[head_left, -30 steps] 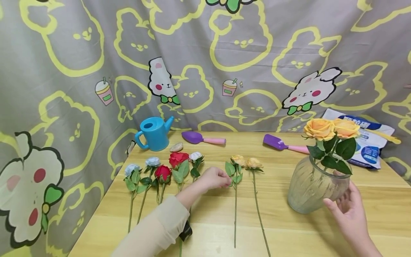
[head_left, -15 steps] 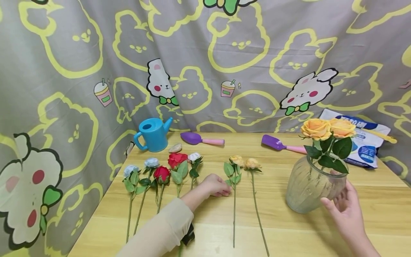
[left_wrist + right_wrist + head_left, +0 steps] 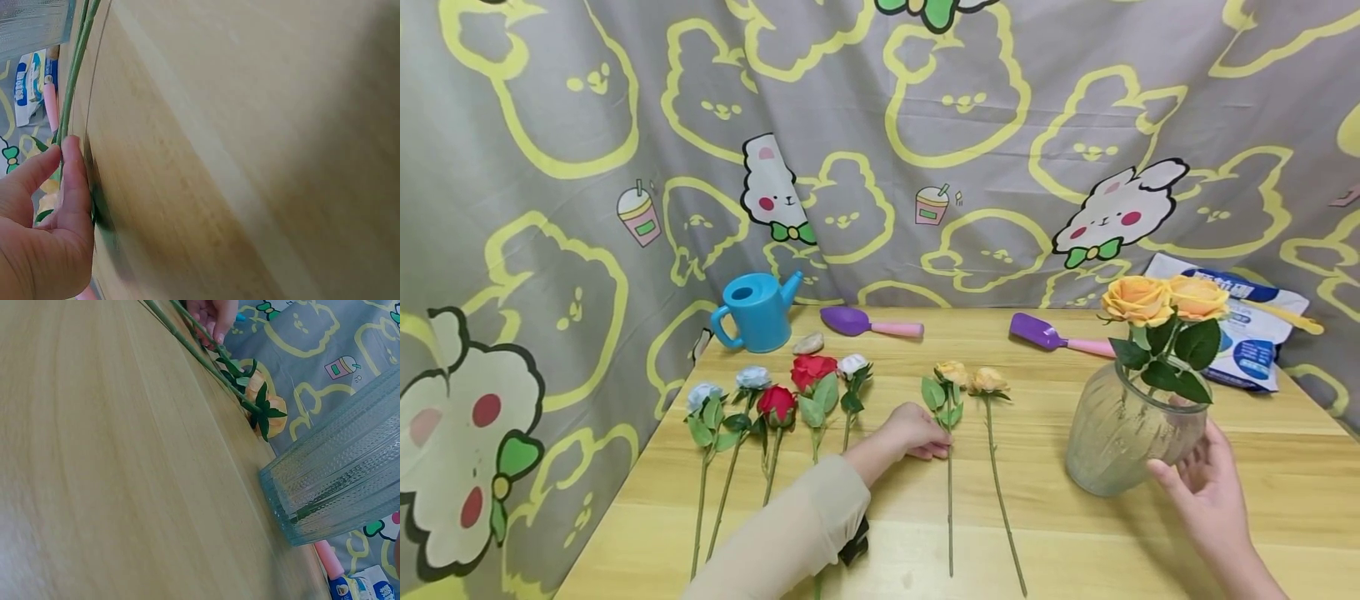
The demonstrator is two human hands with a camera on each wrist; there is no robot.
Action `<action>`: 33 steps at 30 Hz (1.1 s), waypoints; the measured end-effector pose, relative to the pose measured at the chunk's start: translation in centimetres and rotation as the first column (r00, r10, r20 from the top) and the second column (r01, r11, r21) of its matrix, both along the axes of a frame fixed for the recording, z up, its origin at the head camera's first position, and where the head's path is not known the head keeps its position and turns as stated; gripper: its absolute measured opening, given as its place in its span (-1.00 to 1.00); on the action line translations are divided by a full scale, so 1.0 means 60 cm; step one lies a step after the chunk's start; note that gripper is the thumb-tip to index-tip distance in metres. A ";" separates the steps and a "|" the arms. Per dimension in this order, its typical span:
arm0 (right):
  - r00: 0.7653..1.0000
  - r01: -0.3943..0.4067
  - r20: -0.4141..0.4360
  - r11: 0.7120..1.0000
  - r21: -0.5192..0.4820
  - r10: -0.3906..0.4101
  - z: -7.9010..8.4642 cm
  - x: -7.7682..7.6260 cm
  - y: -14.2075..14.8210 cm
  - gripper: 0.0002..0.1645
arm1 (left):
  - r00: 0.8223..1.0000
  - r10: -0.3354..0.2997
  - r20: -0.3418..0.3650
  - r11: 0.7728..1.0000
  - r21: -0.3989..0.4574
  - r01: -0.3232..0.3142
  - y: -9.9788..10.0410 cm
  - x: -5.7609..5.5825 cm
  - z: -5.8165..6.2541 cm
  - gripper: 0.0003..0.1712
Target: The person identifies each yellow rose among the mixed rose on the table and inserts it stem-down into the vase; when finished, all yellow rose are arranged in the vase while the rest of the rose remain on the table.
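My left hand point(image 3: 916, 431) pinches the stem of a yellow rose point(image 3: 952, 373) just below its leaves. In the left wrist view, the thumb and index finger point(image 3: 74, 169) sit on either side of the green stem. A second yellow rose point(image 3: 989, 382) lies just to its right on the table. My right hand point(image 3: 1208, 492) holds the right side of a ribbed glass vase point(image 3: 1101, 442), thumb towards me and fingers behind. Two orange-yellow roses point(image 3: 1138, 302) with dark leaves stand in the vase. The right wrist view shows the vase's base near the table.
Light blue, red and white roses point(image 3: 777, 404) lie at the left, partly under my left arm. Behind are a blue watering can point(image 3: 760, 315), a stone point(image 3: 808, 343), two purple trowels point(image 3: 846, 321) and a white-blue bag point(image 3: 1251, 354). A patterned curtain point(image 3: 850, 108) borders the table.
My left hand has moved a little right, from beside the yellow rose onto its stem. The right hand and vase stay nearly in place.
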State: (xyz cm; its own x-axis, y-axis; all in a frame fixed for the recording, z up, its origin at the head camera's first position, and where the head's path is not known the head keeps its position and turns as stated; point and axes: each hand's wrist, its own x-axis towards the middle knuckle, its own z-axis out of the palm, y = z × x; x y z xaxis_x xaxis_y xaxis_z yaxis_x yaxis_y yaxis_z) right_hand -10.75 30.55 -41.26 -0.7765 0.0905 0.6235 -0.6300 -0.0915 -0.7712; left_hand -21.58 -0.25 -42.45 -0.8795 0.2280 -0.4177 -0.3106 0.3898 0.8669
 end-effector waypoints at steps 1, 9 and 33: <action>1.000 -0.001 -0.001 1.000 0.000 0.001 0.000 -0.001 0.000 -0.16 | 1.000 0.002 0.003 1.000 -0.002 -0.002 0.001 -0.001 0.000 -0.92; 1.000 -0.007 -0.009 1.000 0.005 0.007 0.000 -0.001 0.001 -0.17 | 1.000 0.007 0.022 1.000 0.018 -0.008 0.009 -0.001 0.003 -0.96; 1.000 0.017 0.008 1.000 0.013 -0.017 -0.004 0.000 0.003 -0.16 | 0.988 -0.003 -0.157 0.836 0.541 0.088 0.027 0.029 0.162 -0.94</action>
